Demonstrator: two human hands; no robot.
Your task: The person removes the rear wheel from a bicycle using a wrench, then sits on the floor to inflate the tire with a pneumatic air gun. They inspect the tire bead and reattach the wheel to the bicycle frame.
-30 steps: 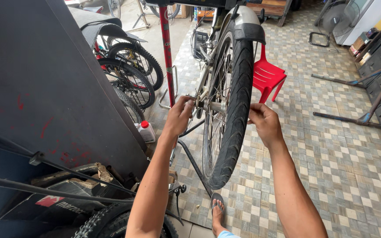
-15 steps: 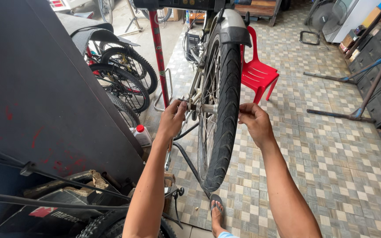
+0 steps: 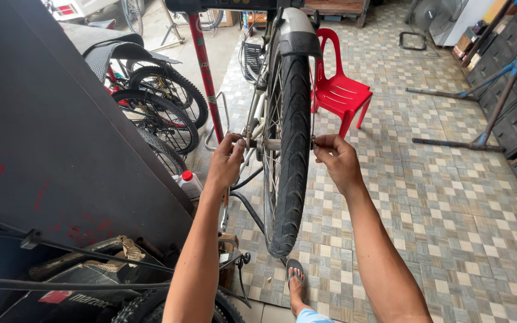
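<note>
Near: sandalled foot (image 3: 295, 276) under bicycle wheel (image 3: 288, 137). Left hand (image 3: 225, 161) and right hand (image 3: 337, 160) pinch the axle ends (image 3: 270, 144), fingers closed. Likely axle-fastening step; next needs steady, even turning. Far: red chair (image 3: 339, 93).

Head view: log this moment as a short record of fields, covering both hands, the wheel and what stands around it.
left hand: left hand pinches the axle end on the wheel's left side
right hand: right hand pinches the axle end on the wheel's right side
wheel: bicycle wheel upright between both hands, black tyre, grey mudguard above
behind: red plastic chair on the tiled floor
left side: parked bicycles, white bottle with red cap
below: sandalled foot
</note>
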